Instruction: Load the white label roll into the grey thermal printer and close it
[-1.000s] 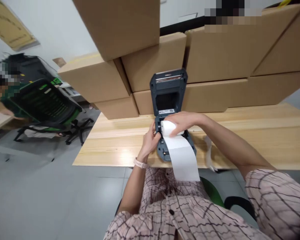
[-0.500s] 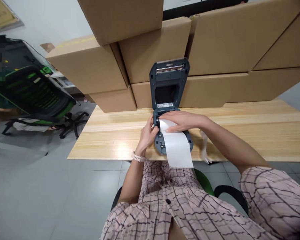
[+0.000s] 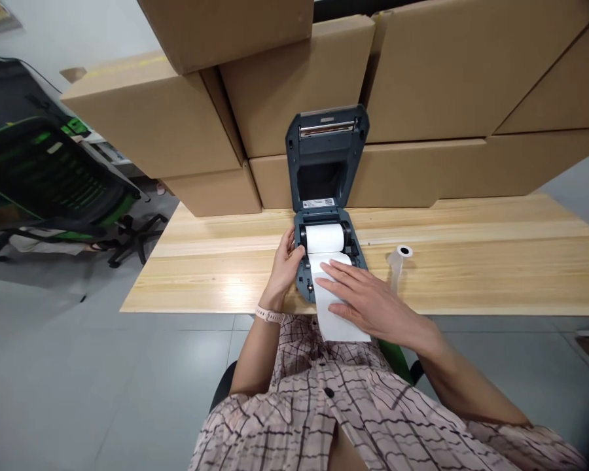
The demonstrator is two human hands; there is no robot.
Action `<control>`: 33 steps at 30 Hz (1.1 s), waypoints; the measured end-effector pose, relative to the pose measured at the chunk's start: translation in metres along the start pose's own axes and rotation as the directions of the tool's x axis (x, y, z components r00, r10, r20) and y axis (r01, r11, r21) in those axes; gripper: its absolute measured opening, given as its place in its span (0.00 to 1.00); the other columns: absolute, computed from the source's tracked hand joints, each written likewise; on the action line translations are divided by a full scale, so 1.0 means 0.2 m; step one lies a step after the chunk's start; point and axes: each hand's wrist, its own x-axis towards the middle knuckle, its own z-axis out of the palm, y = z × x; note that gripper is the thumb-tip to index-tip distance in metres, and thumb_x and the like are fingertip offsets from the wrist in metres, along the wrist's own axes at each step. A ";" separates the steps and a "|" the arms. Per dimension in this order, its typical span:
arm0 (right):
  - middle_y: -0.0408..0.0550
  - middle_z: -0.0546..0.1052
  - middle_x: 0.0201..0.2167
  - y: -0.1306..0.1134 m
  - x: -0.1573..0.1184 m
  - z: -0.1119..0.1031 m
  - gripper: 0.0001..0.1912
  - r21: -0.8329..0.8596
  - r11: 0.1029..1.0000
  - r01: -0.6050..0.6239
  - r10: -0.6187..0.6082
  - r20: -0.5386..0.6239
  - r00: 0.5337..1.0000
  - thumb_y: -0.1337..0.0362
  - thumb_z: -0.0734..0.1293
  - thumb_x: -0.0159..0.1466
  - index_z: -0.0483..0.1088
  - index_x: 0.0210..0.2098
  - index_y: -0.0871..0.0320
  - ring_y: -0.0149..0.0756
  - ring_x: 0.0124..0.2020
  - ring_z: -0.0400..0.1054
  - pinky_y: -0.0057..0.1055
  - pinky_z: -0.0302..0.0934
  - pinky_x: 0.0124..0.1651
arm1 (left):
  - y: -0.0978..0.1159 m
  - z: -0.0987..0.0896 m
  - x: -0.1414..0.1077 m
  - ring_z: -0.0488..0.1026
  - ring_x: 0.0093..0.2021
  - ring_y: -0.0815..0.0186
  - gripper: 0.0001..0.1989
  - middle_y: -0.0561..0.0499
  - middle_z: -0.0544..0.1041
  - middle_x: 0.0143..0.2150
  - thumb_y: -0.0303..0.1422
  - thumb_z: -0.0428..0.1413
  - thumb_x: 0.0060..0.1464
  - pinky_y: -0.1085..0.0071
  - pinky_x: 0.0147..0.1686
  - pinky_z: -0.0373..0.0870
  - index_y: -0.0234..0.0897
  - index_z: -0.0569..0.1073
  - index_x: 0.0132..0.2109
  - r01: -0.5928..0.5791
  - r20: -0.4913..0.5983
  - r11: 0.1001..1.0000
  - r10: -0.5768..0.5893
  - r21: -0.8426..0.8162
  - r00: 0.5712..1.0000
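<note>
A dark grey label printer (image 3: 299, 278) stands on the wooden table with its lid (image 3: 327, 150) raised. Inside it sits a white paper roll (image 3: 324, 239) between black holders. From the roll a white paper strip (image 3: 338, 327) runs forward over the printer's front and past the table edge. My left hand (image 3: 285, 265) grips the printer's left side, thumb on the rim and fingers along the outer wall. My right hand (image 3: 368, 301) lies flat on the strip, fingers spread and pointing left.
A small roll with a clear trailing strip (image 3: 403, 252) stands on the table (image 3: 491, 261) to the right. Stacked cardboard boxes (image 3: 422, 72) line the back. At the left are an office chair (image 3: 53, 176) and part of a seated person.
My right hand has moved from the roll toward me, onto the paper strip, leaving the roll uncovered. The small roll at the right now shows. My left hand stays at the printer's side.
</note>
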 end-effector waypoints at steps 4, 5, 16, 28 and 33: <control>0.56 0.65 0.75 -0.01 -0.01 0.01 0.24 0.011 1.000 -0.012 0.012 0.000 1.000 0.53 0.63 0.77 0.69 0.69 0.52 0.54 0.77 0.58 0.58 0.66 0.70 | 0.00 0.00 -0.01 0.64 0.75 0.51 0.36 0.39 0.65 0.76 0.36 0.58 0.63 0.50 0.74 0.60 0.41 0.61 0.75 0.015 0.012 0.999 -0.015 -0.032 1.000; 0.54 0.65 0.75 -0.01 -0.02 0.02 0.24 0.018 1.000 -0.019 0.019 -0.004 1.000 0.53 0.63 0.77 0.68 0.69 0.51 0.53 0.77 0.58 0.58 0.66 0.69 | 0.00 0.00 -0.01 0.64 0.75 0.51 0.36 0.39 0.65 0.76 0.37 0.59 0.63 0.50 0.74 0.60 0.41 0.61 0.75 0.012 0.017 0.999 -0.012 -0.036 1.000; 0.53 0.68 0.73 -0.02 -0.03 0.06 0.22 0.069 0.997 -0.033 0.037 -0.056 0.998 0.53 0.63 0.77 0.69 0.67 0.49 0.52 0.73 0.63 0.57 0.67 0.67 | -0.01 0.00 -0.03 0.64 0.74 0.53 0.34 0.43 0.65 0.77 0.37 0.59 0.64 0.53 0.73 0.61 0.44 0.62 0.75 0.023 -0.015 0.999 -0.023 -0.027 1.000; 0.48 0.69 0.73 -0.02 -0.05 0.05 0.21 0.117 0.993 -0.029 0.036 -0.058 0.998 0.54 0.63 0.77 0.71 0.66 0.44 0.51 0.72 0.65 0.56 0.69 0.63 | -0.02 0.00 -0.03 0.65 0.74 0.53 0.34 0.44 0.68 0.75 0.38 0.59 0.65 0.53 0.73 0.62 0.46 0.63 0.75 0.021 -0.028 1.000 -0.021 -0.018 0.999; 0.49 0.70 0.72 -0.01 -0.06 0.04 0.20 0.147 0.989 -0.015 0.026 -0.074 0.997 0.54 0.64 0.77 0.72 0.65 0.46 0.51 0.71 0.65 0.57 0.68 0.64 | 0.00 0.01 -0.02 0.67 0.73 0.53 0.34 0.44 0.69 0.74 0.37 0.59 0.64 0.52 0.73 0.62 0.44 0.64 0.75 0.038 -0.046 0.999 -0.039 -0.036 0.998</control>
